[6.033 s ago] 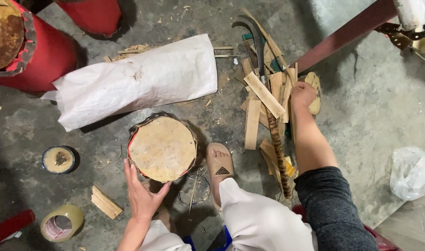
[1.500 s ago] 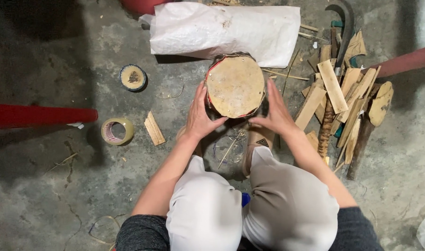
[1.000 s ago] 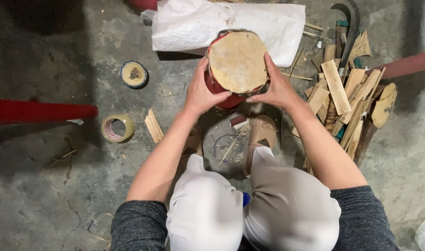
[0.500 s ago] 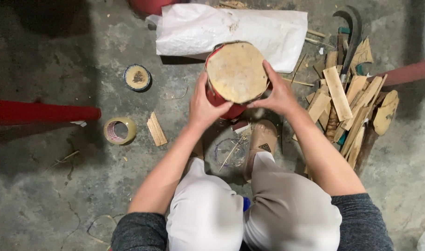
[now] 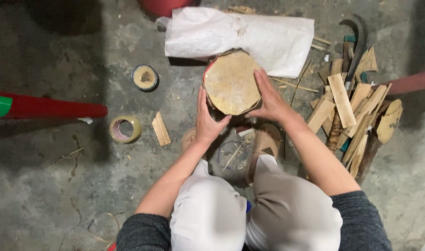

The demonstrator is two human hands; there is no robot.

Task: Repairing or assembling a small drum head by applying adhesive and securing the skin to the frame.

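Left hand and right hand clasp opposite sides of a small red drum, skin face up, held between them above the concrete floor. White sack just beyond; wood scraps right of the right hand; tape roll left.

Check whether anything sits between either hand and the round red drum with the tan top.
Nothing visible does. The left hand presses the lower left side of the drum, and the right hand grips its right side, both in direct contact. The white sack lies behind the drum, and the wood strips lie off to the right.
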